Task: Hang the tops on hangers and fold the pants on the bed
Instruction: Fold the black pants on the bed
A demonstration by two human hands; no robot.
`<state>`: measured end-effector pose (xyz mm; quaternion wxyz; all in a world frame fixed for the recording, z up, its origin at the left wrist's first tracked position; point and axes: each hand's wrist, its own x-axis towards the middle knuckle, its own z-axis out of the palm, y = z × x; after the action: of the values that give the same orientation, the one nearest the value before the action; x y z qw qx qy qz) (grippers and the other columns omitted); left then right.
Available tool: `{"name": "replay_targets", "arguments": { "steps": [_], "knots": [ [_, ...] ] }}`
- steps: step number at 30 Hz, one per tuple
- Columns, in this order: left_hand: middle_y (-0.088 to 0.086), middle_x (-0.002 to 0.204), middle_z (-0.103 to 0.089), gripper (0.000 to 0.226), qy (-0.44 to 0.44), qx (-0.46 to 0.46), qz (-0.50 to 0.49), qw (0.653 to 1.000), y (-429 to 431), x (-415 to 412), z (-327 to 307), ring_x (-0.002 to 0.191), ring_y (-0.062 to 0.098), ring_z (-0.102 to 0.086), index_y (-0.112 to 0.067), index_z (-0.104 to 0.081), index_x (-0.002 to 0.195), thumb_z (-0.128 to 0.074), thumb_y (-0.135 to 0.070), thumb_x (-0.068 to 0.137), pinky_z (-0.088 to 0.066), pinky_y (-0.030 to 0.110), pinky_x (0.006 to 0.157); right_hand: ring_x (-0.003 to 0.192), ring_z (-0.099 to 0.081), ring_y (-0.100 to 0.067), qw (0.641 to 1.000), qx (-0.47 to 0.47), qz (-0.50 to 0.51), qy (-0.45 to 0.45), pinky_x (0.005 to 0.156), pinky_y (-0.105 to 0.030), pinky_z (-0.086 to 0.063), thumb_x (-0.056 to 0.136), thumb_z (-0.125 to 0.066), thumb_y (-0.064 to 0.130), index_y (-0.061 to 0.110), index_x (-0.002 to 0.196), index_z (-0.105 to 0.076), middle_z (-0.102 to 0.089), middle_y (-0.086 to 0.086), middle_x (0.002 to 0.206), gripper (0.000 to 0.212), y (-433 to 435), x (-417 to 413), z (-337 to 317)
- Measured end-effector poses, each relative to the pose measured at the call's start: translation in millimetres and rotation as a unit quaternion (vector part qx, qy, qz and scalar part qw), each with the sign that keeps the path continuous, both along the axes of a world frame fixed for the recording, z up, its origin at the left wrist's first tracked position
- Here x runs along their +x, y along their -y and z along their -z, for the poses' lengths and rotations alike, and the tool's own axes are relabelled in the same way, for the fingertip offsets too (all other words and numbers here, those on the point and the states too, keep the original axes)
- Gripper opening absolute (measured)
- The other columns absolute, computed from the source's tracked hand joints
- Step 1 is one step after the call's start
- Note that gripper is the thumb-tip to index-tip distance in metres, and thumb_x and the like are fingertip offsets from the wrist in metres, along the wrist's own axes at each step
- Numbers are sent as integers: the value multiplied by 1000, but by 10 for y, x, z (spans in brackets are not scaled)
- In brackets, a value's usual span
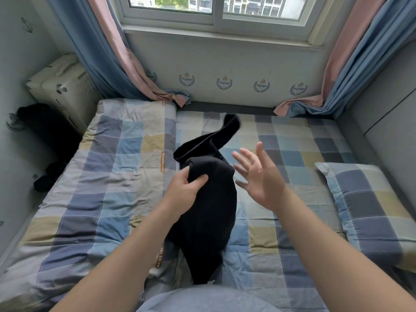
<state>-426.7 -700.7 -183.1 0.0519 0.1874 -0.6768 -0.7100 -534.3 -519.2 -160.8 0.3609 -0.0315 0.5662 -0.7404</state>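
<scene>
**Over the middle of the bed, one hand grips a black garment**

Head view: over the middle of the bed point(292, 143), the left hand point(183, 190) grips a black garment point(209, 203), with its fingers and thumb curled into a bunched fold near the top. The cloth hangs down from that grip towards the near edge of the bed. A long narrow part of it reaches the other way, towards the far edge, and its tip is blurred. Whether it is a top or a pair of pants cannot be told from its crumpled shape.

The right hand point(258, 176) is held up just beside the garment on its right. Its fingers are spread and straight, its palm is turned towards the cloth, and it holds nothing. It does not appear to touch the fabric.

A checked sheet in blue, grey and tan covers the bed. A folded quilt point(108, 176) of the same check lies along the bed's left side, from the far edge to the near one. A matching pillow point(369, 210) lies at the right edge.

Beyond the left edge of the bed, between it and the wall, lies a small heap of dark clothing point(47, 176). Past that, by the far left corner, stands a pale wrapped box point(63, 86).

Blue and pink curtains point(101, 52) hang at both far corners, with their hems resting at the far edge under a window point(216, 10).
</scene>
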Motion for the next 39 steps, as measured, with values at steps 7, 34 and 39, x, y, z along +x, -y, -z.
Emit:
{"name": "replay_targets", "arguments": {
  "steps": [7,34,39],
  "knots": [
    [-4,106,-76,17,-27,2,10,1000,34,-116,-397,101,15,-72,-26,-70,113,-59,-20,101,-58,39,88,111,-65,-10,951,234,-160,-120,101,-33,-51,89,-70,48,47,113,-60,-70,15,116,26,74,448,403],
    [-20,92,-76,18,88,56,39,994,-84,105,116,85,3,-73,-34,-69,102,-78,-32,87,-57,16,69,108,-65,-13,973,148,41,-170,82,-23,-50,99,-60,30,27,116,-60,-69,2,116,17,247,77,-255],
    [13,108,-76,25,45,178,8,983,42,65,-200,99,29,-74,-11,-71,113,-69,-27,94,-61,35,76,113,-58,8,965,186,-85,-162,82,-14,-52,70,-79,64,47,136,-43,-52,33,129,77,-91,545,361]
  ]
}}
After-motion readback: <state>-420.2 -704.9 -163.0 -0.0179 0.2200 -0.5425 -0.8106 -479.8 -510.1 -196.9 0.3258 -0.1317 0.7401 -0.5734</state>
